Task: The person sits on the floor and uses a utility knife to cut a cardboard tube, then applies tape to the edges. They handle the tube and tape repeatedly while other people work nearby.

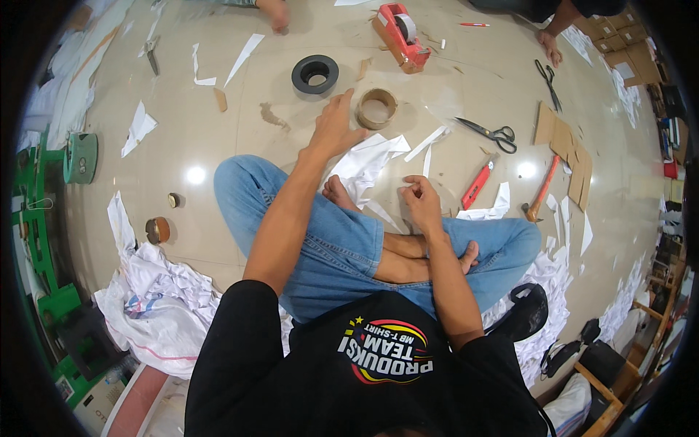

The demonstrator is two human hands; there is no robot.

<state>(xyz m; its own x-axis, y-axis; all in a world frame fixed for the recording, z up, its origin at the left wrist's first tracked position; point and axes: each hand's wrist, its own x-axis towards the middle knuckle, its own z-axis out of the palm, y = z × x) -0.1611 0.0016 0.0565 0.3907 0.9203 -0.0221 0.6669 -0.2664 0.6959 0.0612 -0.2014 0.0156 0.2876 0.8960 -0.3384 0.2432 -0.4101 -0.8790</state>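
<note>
Brown tape roll (376,108): cardboard-coloured ring w/ wide hollow centre, lying flat on pale tiled floor (218,146), far of the person's knees, just right of left hand.
Left hand (333,127): reaching far, fingers spread wide, palm down, holding nothing; fingertips sitting just beside the brown roll, contact can't be told.
Right hand (421,198): hovering nearer, over right knee, fingers curling in narrow, pinching at something small; what exactly can't be told.
White paper (368,166): crumpled sheet lying btw the two hands, resting on the crossed legs in blue jeans (328,247), beside a bare foot.
Black tape roll (315,73): thick dark ring, lying flat, far-left of the brown roll, apart from it.
Red tape dispenser (399,34): sitting far, beyond both rolls.
Black scissors (489,132): lying open-ish to the right of brown roll, handles pointing right.
Red cutter (477,185): lying right of right hand, near it.
Orange-handled hammer (542,191): lying farther right, next to cardboard pieces (564,142).
Paper scraps (138,127): white strips scattering across floor left & right.
Crumpled white pile (164,298): heaping at near left, beside the person's black shirt.
Other ppl: one hand (277,14) showing at far edge, another hand (551,49) at far right, near a 2nd pair of scissors (548,80).
</note>
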